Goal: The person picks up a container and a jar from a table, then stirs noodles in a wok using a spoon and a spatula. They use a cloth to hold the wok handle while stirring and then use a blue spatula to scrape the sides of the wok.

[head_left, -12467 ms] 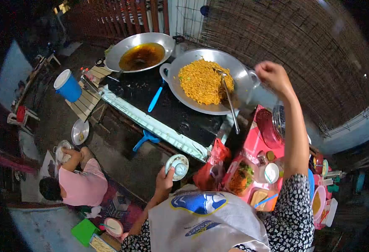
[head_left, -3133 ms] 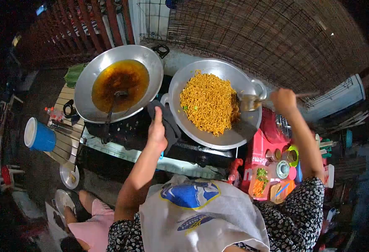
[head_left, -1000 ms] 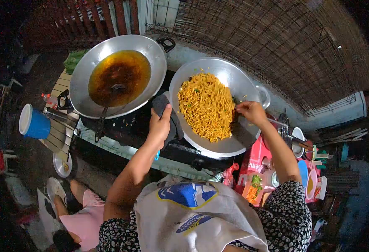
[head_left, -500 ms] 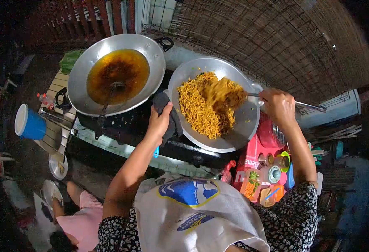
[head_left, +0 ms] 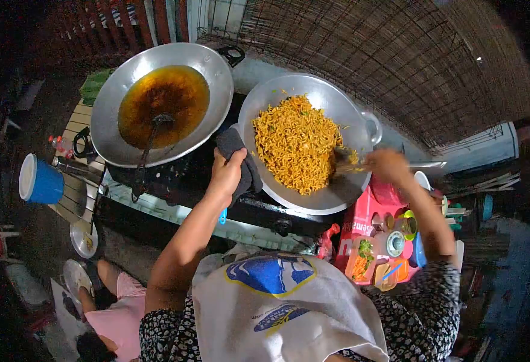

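Observation:
Fried noodles (head_left: 295, 142) with bits of green and orange lie heaped in a wide metal wok (head_left: 346, 105). My left hand (head_left: 225, 175) is closed around a dark folded cloth (head_left: 231, 141) at the wok's left edge; the wok handle there is hidden. A long metal spatula (head_left: 428, 165) is gripped in my right hand (head_left: 388, 166), which is blurred by motion. Its blade sits low at the right side of the noodles, partly buried. Left of it stands a second wok (head_left: 102, 114) holding brown oil (head_left: 168, 99), with a dark strainer or turner (head_left: 147, 148) resting inside.
Both woks stand on a black stove (head_left: 174, 181). A red table (head_left: 352, 226) to the right holds tubs, jars and cut vegetables (head_left: 364, 259). A blue bucket (head_left: 44, 181) stands left. A person in pink (head_left: 120, 320) sits low at left. A wire-and-bamboo screen (head_left: 349, 42) rises behind.
The spatula has dropped its load of noodles and swung down to the wok's right side. My right hand has moved slightly lower. My left hand has kept its hold on the cloth.

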Demonstrator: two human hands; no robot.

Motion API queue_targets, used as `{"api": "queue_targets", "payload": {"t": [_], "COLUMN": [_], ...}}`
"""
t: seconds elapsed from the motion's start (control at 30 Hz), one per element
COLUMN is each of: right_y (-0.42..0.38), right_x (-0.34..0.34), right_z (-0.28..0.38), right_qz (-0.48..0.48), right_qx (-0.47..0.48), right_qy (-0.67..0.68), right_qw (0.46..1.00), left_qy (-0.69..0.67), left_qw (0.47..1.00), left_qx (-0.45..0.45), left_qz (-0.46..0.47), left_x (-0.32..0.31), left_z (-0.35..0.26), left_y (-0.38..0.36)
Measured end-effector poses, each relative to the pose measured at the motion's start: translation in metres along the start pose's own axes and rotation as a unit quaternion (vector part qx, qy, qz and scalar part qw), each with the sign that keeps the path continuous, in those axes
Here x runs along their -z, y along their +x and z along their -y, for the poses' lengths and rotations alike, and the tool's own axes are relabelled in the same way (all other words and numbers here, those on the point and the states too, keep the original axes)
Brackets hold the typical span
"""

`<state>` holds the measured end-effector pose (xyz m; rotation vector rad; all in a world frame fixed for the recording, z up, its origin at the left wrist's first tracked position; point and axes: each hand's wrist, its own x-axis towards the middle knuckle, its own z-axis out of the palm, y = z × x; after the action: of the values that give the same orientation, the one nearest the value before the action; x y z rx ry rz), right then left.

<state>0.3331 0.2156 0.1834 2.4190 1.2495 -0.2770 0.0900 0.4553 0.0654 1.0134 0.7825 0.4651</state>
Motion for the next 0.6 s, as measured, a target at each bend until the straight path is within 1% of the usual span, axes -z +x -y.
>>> {"api": "queue_targets", "payload": {"t": [0.03,0.07,0.1,0.13,0.17,0.2,0.27,0.3,0.37,0.4,0.43,0.5,0.53,0.6], "right_y": [0.007,0.017,0.031,0.038,0.039,0.037,0.031,0.026,0.018,0.014,0.011,-0.005,-0.011,-0.022], "right_x": [-0.025,-0.051,-0.081,-0.090,-0.086,-0.081,-0.073,-0.066,-0.052,-0.048,-0.042,-0.007,0.007,0.035], "right_z": [0.015,0.035,0.050,0.060,0.061,0.061,0.053,0.047,0.034,0.028,0.022,0.019,0.017,0.016], "right_qz": [-0.035,-0.070,-0.105,-0.124,-0.126,-0.144,-0.163,-0.164,-0.132,-0.162,-0.163,-0.165,-0.165,-0.198], "right_qx": [0.020,0.040,-0.004,-0.042,-0.038,-0.032,-0.027,-0.028,-0.065,-0.053,-0.054,-0.064,-0.064,-0.085], "right_qy": [0.106,0.210,0.314,0.298,0.299,0.339,0.410,0.410,0.366,0.357,0.355,0.269,0.267,0.199], "right_qw": [0.994,0.974,0.944,0.946,0.945,0.929,0.897,0.897,0.919,0.918,0.919,0.947,0.947,0.956], "left_qy": [0.000,0.010,0.019,0.019,0.017,0.015,0.011,0.005,0.001,-0.002,-0.004,0.004,0.002,-0.003], "left_qw": [1.000,1.000,0.999,0.999,1.000,1.000,1.000,1.000,1.000,1.000,1.000,1.000,1.000,1.000], "left_qx": [0.001,0.016,0.029,0.026,0.005,-0.014,-0.004,0.005,0.007,0.009,0.008,0.003,0.003,0.001], "left_qz": [0.001,0.000,-0.002,-0.004,0.005,0.015,0.012,0.013,0.016,0.017,0.018,0.013,0.014,0.001], "left_x": [0.000,0.000,-0.001,-0.001,0.000,0.001,0.000,-0.001,-0.001,-0.001,0.000,0.000,0.000,-0.002], "left_z": [0.000,-0.001,-0.001,-0.001,0.001,0.001,-0.002,-0.004,-0.005,-0.004,-0.003,-0.001,-0.001,-0.004], "left_y": [0.000,0.001,0.000,0.000,-0.001,-0.003,-0.006,-0.007,-0.005,-0.004,-0.003,-0.003,-0.004,-0.007]}}
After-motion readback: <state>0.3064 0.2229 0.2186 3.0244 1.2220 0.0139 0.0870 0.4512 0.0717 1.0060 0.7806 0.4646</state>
